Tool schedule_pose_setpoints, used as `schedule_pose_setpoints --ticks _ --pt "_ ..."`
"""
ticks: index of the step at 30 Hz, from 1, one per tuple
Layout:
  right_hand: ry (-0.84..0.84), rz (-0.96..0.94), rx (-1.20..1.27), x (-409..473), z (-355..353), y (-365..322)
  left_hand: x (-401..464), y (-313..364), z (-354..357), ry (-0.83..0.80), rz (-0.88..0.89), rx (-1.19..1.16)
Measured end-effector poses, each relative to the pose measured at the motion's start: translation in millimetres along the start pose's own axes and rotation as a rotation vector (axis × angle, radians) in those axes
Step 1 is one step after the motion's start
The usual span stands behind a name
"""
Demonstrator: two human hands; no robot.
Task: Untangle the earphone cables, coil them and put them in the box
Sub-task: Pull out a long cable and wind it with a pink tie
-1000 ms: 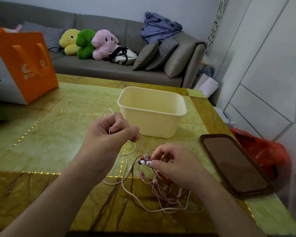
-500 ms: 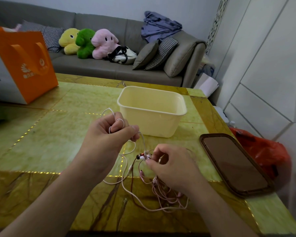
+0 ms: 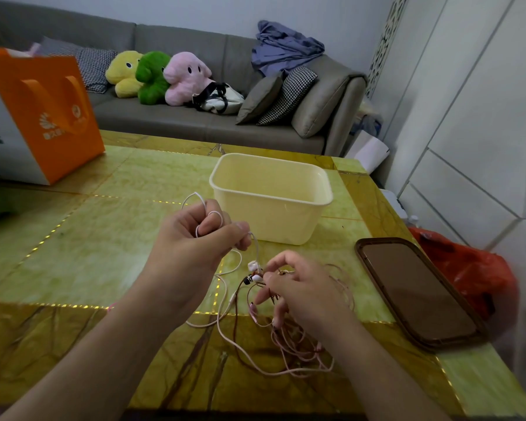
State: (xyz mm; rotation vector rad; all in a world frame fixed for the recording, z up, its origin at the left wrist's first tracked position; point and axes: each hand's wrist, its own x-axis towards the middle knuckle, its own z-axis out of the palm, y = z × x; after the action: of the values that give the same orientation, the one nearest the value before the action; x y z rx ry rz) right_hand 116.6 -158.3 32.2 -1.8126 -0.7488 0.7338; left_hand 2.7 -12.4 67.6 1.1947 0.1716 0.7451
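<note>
A tangle of pink, white and dark red earphone cables [image 3: 289,344] lies on the green table [image 3: 88,247] in front of me. My left hand [image 3: 195,241] is raised above the table and grips loops of white cable wound round its fingers. My right hand [image 3: 301,287] pinches the cables near the white and dark earbuds [image 3: 254,273], its other fingers spread over the tangle. The pale yellow box [image 3: 271,196] stands just beyond both hands with nothing visible in it.
A brown-edged tray [image 3: 419,296] lies to the right near the table edge, with a red plastic bag [image 3: 474,275] beyond it. An orange paper bag [image 3: 43,117] stands at the far left. A grey sofa [image 3: 195,117] with plush toys is behind the table.
My right hand has lifted slightly and moved toward the left hand, drawing the earbuds up from the tangle. The left hand has hardly moved.
</note>
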Motion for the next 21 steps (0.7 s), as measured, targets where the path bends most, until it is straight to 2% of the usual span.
schedule_pose_setpoints --ticks 8,14,21 --pt "-0.034 0.062 0.153 4 6 1 -1 1 1 -0.004 -0.01 -0.003" --pt "0.002 0.151 0.429 9 12 10 -2 2 2 -0.001 -0.018 -0.011" --pt "-0.016 0.137 0.509 12 9 15 -2 2 2 0.004 -0.024 -0.024"
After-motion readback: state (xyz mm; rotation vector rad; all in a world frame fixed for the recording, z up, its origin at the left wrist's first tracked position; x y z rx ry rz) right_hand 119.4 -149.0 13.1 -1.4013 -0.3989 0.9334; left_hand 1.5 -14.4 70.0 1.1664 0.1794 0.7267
